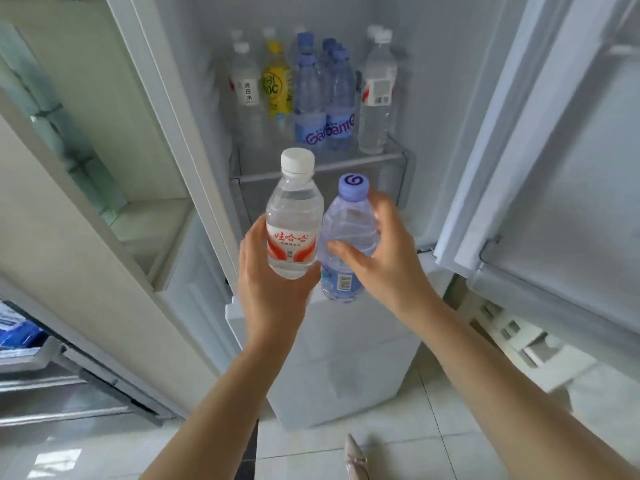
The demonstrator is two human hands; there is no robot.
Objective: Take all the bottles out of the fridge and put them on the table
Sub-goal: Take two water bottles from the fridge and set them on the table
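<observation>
Two bottles out of the fridge (408, 98), neither on a table yet; no table showing in view. White-capped bottle (293, 216) sitting upright in the left hand (273, 289), fingers wrapping behind the red label, thumb pressing the near left side. Purple-capped bottle (348, 237) leaning slightly, touching the first one, clamped in the right hand (384, 258): thumb lying across the front of the body, remaining fingers curling round the far right side just under the cap.

Likely risks, judging from the grip: chilled plastic sweating and sliding down through the fingers; the soft purple-capped bottle buckling under the thumb; the two knocking together while turning away; an elbow catching the open door (554, 168) to the right of the right-hand fingers.

Beyond the fingertips, on the shelf (322, 166), waiting: a yellow bottle (277, 84), several blue-labelled ones (325, 129), clear ones either side. Plenty of trips remaining.

Both forearms reaching forward, wrists raised, palms turning inward toward each other.
</observation>
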